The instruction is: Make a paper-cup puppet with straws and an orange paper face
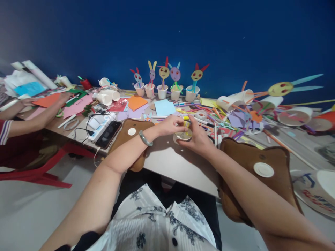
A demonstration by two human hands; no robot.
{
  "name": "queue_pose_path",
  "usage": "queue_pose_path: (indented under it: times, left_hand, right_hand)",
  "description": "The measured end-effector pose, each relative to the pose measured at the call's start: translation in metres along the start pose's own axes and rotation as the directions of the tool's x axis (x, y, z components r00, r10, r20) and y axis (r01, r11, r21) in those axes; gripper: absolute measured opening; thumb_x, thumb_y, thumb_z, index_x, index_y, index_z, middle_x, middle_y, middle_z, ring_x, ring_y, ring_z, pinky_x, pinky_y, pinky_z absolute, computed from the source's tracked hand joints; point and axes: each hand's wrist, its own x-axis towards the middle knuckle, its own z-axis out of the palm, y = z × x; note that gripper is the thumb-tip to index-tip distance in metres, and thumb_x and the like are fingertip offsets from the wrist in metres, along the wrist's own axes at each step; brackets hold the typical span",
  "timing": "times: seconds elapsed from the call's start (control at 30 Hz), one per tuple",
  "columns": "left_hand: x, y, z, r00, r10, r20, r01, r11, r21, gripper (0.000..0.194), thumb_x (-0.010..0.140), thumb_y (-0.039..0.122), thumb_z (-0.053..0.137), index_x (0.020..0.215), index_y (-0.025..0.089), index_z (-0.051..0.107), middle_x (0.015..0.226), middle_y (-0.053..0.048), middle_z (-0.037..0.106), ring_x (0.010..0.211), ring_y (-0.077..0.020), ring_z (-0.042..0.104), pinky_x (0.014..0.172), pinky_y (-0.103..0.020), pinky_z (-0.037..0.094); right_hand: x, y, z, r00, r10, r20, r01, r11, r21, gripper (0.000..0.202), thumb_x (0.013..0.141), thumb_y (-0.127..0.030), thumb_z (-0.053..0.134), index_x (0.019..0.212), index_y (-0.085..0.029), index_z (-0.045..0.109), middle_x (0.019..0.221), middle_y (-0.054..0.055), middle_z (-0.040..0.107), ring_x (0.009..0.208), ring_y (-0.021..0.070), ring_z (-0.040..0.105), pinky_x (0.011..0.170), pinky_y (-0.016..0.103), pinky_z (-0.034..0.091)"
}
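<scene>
Just above the near table edge, my right hand (pixel 200 137) curls round a white paper cup (pixel 180 139), with thumb and fingers against its sides. The cup's open rim faces up toward me, and something yellow shows within it. My left hand (pixel 170 126), with a grey-green bangle at the wrist, reaches over the cup from the left. Its fingertips are pinched together at the rim, close to a small yellow piece (pixel 186 118). What exactly they pinch is too small to tell.
Several cups with paper rabbit-faced figures (pixel 162 91) stand along the blue wall. Coloured strips and paper litter the table behind my hands. Brown cushions (pixel 258 177) lie at either side; a phone (pixel 108 134) and power strip (pixel 101 122) sit left. Another person's hands (pixel 62 99) handle paper farther left.
</scene>
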Motion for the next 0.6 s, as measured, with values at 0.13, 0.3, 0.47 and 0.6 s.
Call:
queue_pose_path:
  times: [0.13,0.3,0.47,0.6]
  left_hand:
    - [-0.005,-0.008,0.004,0.997,-0.003,-0.077,-0.004,0.996,-0.092,0.044,0.081,0.056,0.068,0.067,0.017,0.057,0.069,0.0,0.054,0.072,-0.0142,0.047,0.07,-0.029,0.039]
    - [-0.009,-0.01,0.004,0.996,0.002,-0.091,-0.01,0.996,-0.089,0.046,0.083,0.059,0.069,0.069,0.016,0.059,0.072,-0.001,0.058,0.075,-0.0152,0.052,0.074,-0.03,0.042]
    - [-0.01,-0.01,0.009,0.992,0.01,-0.124,-0.019,0.998,-0.067,0.045,0.083,0.06,0.07,0.073,0.017,0.065,0.076,-0.003,0.065,0.076,-0.0166,0.056,0.075,-0.031,0.045]
    - [-0.011,-0.014,0.012,0.989,-0.001,-0.147,-0.009,0.998,-0.068,0.049,0.082,0.065,0.07,0.073,0.017,0.065,0.075,-0.003,0.065,0.077,-0.017,0.057,0.075,-0.031,0.045]
  right_hand:
    - [0.003,0.009,-0.019,0.996,-0.017,0.086,0.017,1.0,-0.004,0.113,0.066,-0.052,0.084,0.161,-0.02,0.03,0.12,0.016,0.072,0.106,0.0401,0.067,0.088,0.053,0.054]
    - [0.007,0.021,-0.049,0.974,0.0,0.227,-0.016,0.998,0.068,0.049,0.073,-0.059,0.076,0.106,-0.023,0.072,0.094,0.008,0.077,0.076,0.0258,0.069,0.071,0.04,0.053]
    - [0.008,0.018,-0.053,0.95,-0.025,0.311,0.001,0.997,0.075,0.037,0.084,-0.058,0.063,0.077,-0.022,0.068,0.069,0.003,0.071,0.062,0.0177,0.062,0.06,0.031,0.044]
    - [0.008,0.018,-0.051,0.946,-0.057,0.318,0.026,0.995,0.099,0.038,0.087,-0.058,0.061,0.078,-0.022,0.068,0.064,0.002,0.069,0.059,0.0158,0.058,0.058,0.029,0.042]
